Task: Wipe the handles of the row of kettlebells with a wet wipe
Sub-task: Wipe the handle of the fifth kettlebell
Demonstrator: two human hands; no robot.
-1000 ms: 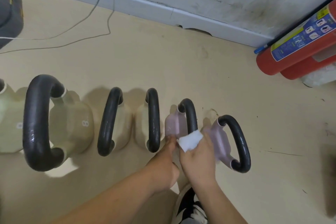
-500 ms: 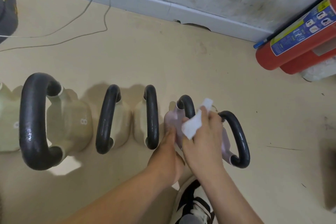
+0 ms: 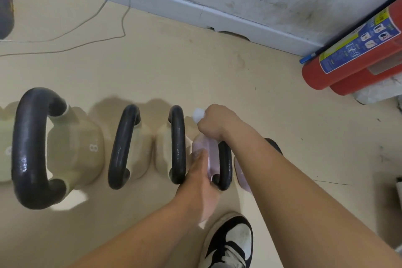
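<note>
White wipe (image 3: 199, 114) in right hand (image 3: 214, 123); left hand (image 3: 201, 183) touches pink kettlebell (image 3: 210, 149).

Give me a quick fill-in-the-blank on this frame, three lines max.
The right hand grips a white ____ at the handle of a pink kettlebell.
The large beige kettlebell bears the number ____.
The fire extinguisher by the wall is ____.
Missing: wet wipe; 8; red.
</note>
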